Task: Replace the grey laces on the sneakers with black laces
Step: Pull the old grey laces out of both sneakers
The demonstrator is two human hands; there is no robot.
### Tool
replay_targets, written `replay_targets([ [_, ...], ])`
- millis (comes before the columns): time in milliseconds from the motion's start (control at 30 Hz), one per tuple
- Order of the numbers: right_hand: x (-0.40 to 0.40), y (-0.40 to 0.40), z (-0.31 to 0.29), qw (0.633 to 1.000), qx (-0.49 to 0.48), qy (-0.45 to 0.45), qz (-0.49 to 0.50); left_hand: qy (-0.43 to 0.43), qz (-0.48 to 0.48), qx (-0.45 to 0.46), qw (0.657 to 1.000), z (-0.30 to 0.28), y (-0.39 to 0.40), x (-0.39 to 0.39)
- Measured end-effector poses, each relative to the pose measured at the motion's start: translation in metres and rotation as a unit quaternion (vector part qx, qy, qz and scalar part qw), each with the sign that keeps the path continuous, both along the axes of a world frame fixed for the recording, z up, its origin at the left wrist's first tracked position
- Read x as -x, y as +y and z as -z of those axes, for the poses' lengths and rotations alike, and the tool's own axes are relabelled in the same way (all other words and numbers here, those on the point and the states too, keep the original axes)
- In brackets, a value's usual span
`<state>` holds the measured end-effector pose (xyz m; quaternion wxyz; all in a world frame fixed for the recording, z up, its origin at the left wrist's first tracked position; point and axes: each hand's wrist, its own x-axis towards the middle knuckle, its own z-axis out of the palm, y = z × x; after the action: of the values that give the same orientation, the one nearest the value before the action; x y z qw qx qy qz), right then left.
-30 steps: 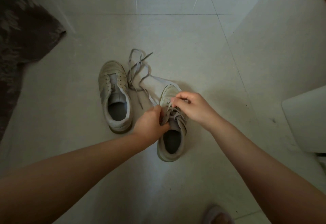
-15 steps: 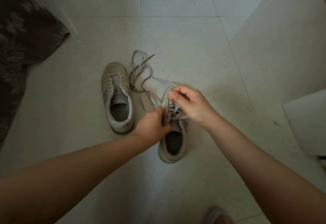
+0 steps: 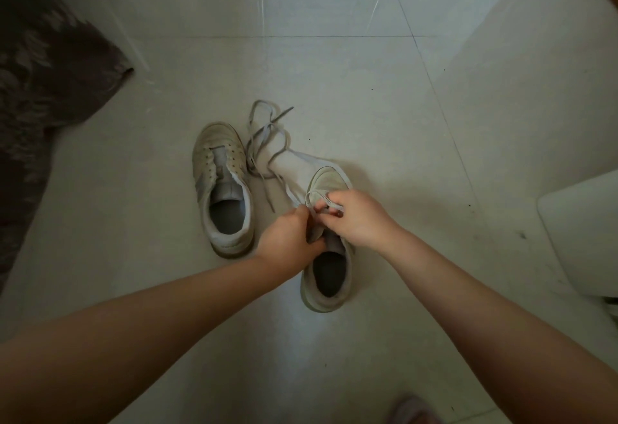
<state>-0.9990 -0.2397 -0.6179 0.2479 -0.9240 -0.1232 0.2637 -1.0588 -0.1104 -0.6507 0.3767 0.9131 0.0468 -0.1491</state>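
Two pale sneakers stand on the tiled floor (image 3: 334, 72), their toes pointing away from the person. The left sneaker (image 3: 222, 186) has no lace in its eyelets, and its tongue lies open. A loose grey lace (image 3: 267, 132) lies in a tangle on the floor just beyond it, between the two toes, partly over a white piece (image 3: 301, 166) that I cannot identify. The right sneaker (image 3: 329, 256) is nearer to the person, and both hands work above its tongue. The left hand (image 3: 289, 239) has its grip clamped on the shoe at the left side of the lacing area, fingers curled. The right hand (image 3: 359, 219) pinches a loop of the grey lace in this shoe (image 3: 317, 198), lifted above the toe. At the far left lies a dark patterned rug (image 3: 43, 89), and at the right edge stands a white object (image 3: 582, 233).
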Motion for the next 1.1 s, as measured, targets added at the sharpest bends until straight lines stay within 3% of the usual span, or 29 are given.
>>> replay_targets([
  [100,0.0,-0.001,0.002,1.0,0.011,0.012,-0.008,-0.004,0.003,-0.01,1.0,0.001,0.0,0.0],
  [167,0.002,0.001,0.0,0.998,0.038,-0.03,-0.044,-0.003,0.002,-0.011,1.0,0.002,0.0,0.001],
  [233,0.003,0.003,-0.005,0.997,-0.062,-0.038,0.001,0.002,0.008,-0.012,1.0,0.002,0.0,0.0],
  [300,0.0,0.003,-0.016,0.973,-0.203,0.015,0.109,0.004,0.009,-0.01,1.0,0.002,0.001,0.0],
  [367,-0.005,-0.002,-0.02,0.958,-0.248,0.036,0.137,0.006,0.008,-0.011,1.0,0.003,0.001,-0.001],
  [500,-0.005,-0.007,-0.008,0.99,-0.131,0.054,0.022,0.007,0.013,-0.003,1.0,0.005,0.001,0.0],
  [633,0.0,-0.002,0.007,0.996,-0.002,-0.056,-0.07,0.009,0.009,-0.002,1.0,0.004,0.002,0.0],
  [700,0.001,0.001,0.004,0.996,-0.034,-0.07,-0.052,0.006,0.011,0.0,1.0,0.005,0.001,0.0],
  [833,-0.006,0.006,-0.02,0.969,-0.225,0.019,0.101,0.012,0.011,-0.011,1.0,0.003,0.001,-0.001],
  [1100,-0.026,0.014,-0.023,0.954,-0.259,0.093,0.117,-0.003,0.011,-0.009,1.0,0.01,0.004,0.002],
])
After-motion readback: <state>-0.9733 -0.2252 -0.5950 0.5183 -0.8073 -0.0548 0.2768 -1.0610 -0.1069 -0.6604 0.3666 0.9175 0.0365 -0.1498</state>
